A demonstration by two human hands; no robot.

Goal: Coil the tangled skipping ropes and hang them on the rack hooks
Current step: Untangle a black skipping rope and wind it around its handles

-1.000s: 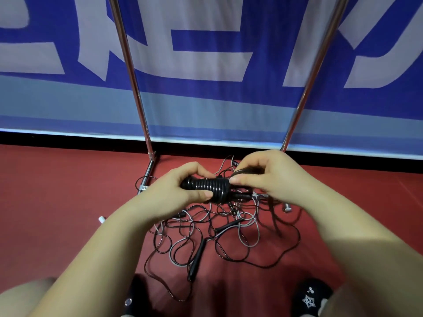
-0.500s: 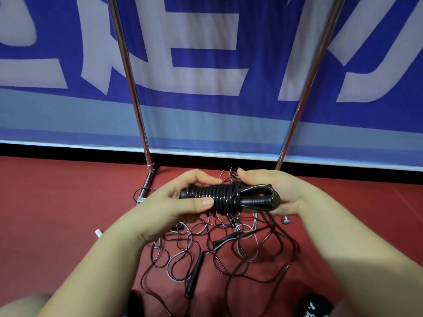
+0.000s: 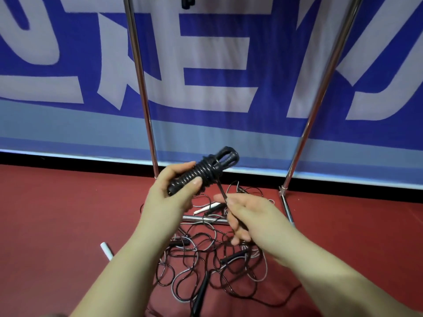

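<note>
My left hand point(image 3: 170, 197) grips a black skipping rope wound into a tight coil point(image 3: 203, 171), tilted up to the right with its looped end uppermost. A short free strand runs down from the coil to my right hand point(image 3: 249, 217), which pinches it between thumb and fingers just below and right of the coil. Below my hands a tangled heap of black and white ropes point(image 3: 206, 255) with several handles lies on the red floor. The rack's two chrome uprights point(image 3: 143, 92) point(image 3: 320, 92) rise behind. Something dark hangs at the top edge point(image 3: 186, 2).
The rack's chrome base bar point(image 3: 203, 219) lies across the floor under the tangle, with a side leg point(image 3: 287, 209) at the right. A white handle point(image 3: 107, 250) sticks out beside my left forearm. A blue and white banner point(image 3: 217, 76) covers the wall behind.
The coil has tilted from level to slanting up to the right in my left hand. My right hand has left the coil's end and dropped lower, drawing out a strand. The camera has tipped up.
</note>
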